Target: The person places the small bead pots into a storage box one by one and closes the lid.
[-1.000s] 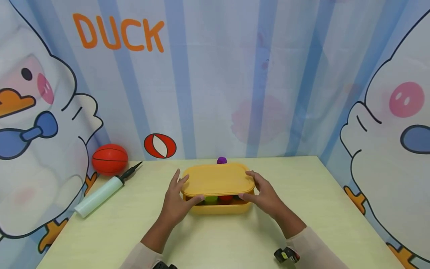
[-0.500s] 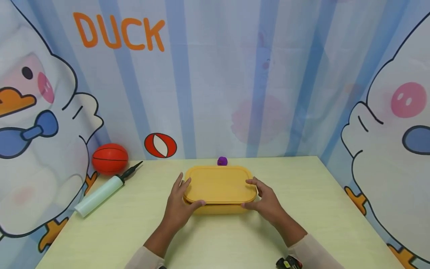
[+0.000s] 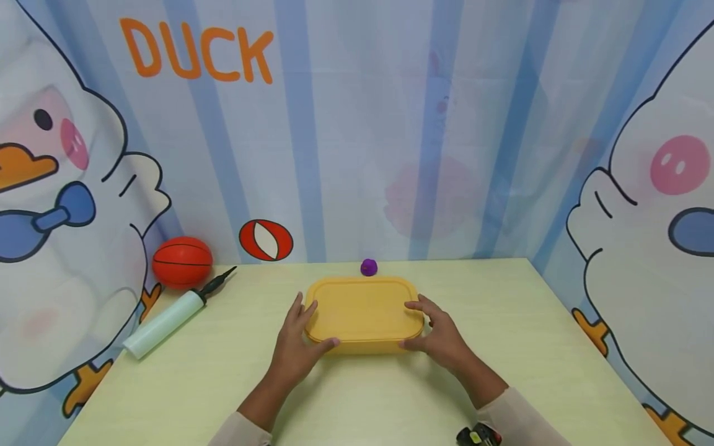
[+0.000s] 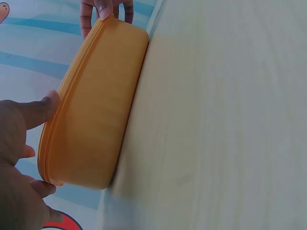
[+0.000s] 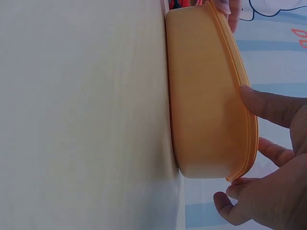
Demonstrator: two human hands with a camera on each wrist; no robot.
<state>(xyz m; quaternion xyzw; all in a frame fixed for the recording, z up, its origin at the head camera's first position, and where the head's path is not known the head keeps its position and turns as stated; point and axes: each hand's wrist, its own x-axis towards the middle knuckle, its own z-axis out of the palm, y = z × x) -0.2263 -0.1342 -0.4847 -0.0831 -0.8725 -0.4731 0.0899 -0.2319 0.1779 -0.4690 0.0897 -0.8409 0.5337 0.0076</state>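
Note:
A yellow lid (image 3: 365,310) lies flat over a yellow rectangular box (image 3: 365,349) at the table's middle. My left hand (image 3: 297,347) holds the lid's left end, thumb at the front edge and fingers around the side. At the opposite end, my right hand (image 3: 443,333) grips the lid in the same way. Both wrist views show the box wall (image 4: 96,110) standing on the table and the lid's rim (image 5: 240,72) along its top, with a thumb on that rim. What is inside the box is hidden.
Just behind the box sits a small purple object (image 3: 369,267). A red ball (image 3: 182,262) and a pale green hand pump (image 3: 167,323) with a black nozzle are at the left. A duck-printed curtain (image 3: 357,124) hangs behind the pale table (image 3: 519,322).
The lid has come down from a tilt, with its front edge raised, to lie flat over the box. Green and red things inside, visible earlier, are covered. Both hands moved down slightly with it.

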